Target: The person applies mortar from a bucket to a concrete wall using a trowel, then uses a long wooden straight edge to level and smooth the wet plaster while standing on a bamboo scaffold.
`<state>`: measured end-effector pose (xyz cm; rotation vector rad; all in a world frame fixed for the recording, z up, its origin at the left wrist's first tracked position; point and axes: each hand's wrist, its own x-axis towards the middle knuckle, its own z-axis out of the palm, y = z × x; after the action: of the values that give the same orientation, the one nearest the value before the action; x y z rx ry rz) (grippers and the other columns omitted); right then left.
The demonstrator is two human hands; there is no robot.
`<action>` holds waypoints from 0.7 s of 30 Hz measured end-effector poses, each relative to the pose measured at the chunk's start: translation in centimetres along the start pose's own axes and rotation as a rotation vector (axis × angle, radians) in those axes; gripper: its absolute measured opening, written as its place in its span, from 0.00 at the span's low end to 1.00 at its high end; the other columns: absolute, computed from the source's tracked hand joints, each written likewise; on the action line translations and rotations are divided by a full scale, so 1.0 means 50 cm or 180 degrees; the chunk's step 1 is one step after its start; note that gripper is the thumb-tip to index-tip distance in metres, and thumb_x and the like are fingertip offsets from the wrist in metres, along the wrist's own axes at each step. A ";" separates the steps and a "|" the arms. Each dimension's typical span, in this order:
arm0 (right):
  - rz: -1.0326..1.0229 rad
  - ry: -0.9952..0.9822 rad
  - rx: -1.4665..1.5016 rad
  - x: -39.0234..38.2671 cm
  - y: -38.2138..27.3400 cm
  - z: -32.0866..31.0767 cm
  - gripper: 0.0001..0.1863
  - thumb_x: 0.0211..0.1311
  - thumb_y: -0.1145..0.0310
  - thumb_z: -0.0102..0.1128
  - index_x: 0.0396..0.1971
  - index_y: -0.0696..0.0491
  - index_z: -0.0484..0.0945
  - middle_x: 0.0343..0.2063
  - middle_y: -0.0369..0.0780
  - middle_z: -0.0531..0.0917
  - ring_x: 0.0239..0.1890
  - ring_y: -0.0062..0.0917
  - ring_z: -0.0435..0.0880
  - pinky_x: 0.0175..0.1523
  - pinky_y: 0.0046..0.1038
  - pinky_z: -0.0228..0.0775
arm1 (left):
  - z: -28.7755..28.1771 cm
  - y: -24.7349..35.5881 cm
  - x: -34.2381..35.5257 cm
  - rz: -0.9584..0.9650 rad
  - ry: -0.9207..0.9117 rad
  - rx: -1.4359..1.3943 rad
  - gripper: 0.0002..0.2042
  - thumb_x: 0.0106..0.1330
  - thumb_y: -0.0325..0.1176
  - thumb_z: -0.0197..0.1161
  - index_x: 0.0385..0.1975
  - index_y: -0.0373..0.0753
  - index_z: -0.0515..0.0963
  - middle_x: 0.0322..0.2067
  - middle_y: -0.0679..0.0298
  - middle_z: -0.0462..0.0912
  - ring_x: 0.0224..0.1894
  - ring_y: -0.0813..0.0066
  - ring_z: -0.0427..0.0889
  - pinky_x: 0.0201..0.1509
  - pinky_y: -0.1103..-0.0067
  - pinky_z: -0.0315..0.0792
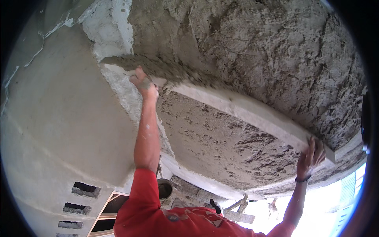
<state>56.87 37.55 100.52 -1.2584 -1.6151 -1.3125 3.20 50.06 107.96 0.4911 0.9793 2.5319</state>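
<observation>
A long pale straightedge (241, 107) lies slantwise across rough grey plaster (268, 43), from upper left to lower right. Wet mortar (169, 71) is heaped along its far edge toward the left end. Near that left end my left hand (146, 85) is closed round the straightedge, arm stretched up and mortar smeared on the skin. By the other end my right hand (312, 156), with a dark bracelet at the wrist, grips it with fingers over the face. Flatter, partly pitted plaster (205, 134) shows on the near side of the straightedge.
A smooth grey wall (67, 106) with several slot openings (77, 208) rises at left, meeting the plaster along a whitish strip (128, 93). Below are a dark bucket (164, 189), boards (241, 216) and a wooden frame (103, 211). Bright daylight comes in at lower right.
</observation>
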 end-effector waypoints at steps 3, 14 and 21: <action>0.0123 -0.0009 0.0121 0.065 -0.046 -0.012 0.28 0.56 0.75 0.57 0.59 0.41 0.68 0.47 0.41 0.74 0.52 0.38 0.71 0.55 0.42 0.59 | -0.025 0.021 0.109 -0.0001 -0.0988 0.0262 0.17 0.61 0.45 0.53 0.38 0.37 0.65 0.34 0.58 0.74 0.21 0.74 0.73 0.13 0.79 0.57; 0.0106 -0.0138 0.0191 0.046 0.015 -0.048 0.25 0.53 0.75 0.57 0.54 0.46 0.72 0.49 0.44 0.73 0.54 0.40 0.69 0.57 0.45 0.57 | -0.010 0.039 0.037 -0.0133 -0.1093 0.0052 0.13 0.62 0.43 0.54 0.24 0.40 0.66 0.16 0.64 0.71 0.11 0.74 0.69 0.07 0.78 0.56; -0.0116 -0.0743 0.0271 -0.024 0.105 -0.162 0.23 0.56 0.76 0.55 0.54 0.50 0.71 0.51 0.47 0.72 0.57 0.46 0.67 0.58 0.50 0.56 | -0.151 -0.007 -0.133 -0.0785 -0.0552 0.0021 0.19 0.63 0.45 0.57 0.42 0.42 0.58 0.16 0.67 0.63 0.09 0.76 0.66 0.08 0.77 0.64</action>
<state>61.78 29.51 102.94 -1.3761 -1.8431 -1.1388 5.67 42.94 101.24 0.5457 0.9226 2.2280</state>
